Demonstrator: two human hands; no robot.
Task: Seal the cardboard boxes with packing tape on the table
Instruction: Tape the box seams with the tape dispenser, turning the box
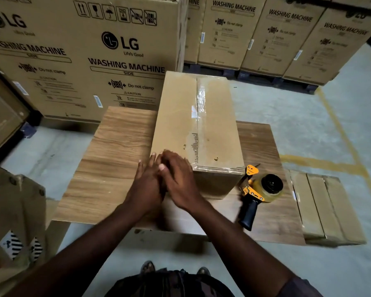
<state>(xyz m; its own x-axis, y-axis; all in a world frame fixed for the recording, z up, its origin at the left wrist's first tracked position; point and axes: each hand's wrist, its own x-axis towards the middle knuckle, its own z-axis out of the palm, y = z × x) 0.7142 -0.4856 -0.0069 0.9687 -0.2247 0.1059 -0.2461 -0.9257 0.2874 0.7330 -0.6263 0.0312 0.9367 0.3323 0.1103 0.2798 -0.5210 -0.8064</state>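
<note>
- Dim, warm indoor light overall. I see no lamp in view.
- Shadows are soft and sit straight under things, so the light comes from above. There's a dark band below the table [116,142] near edge.
- Glare: the clear tape strip [201,96] on the box [176,116] throws bright, crinkled highlights.
- Motion smear on the fingertips of the left hand [147,185] and right hand [178,179].
- Wide-angle bend: the stacked cartons [287,35] lean and curve at the top and sides.
- Corners are darker and softer. Centre print is legible.
</note>
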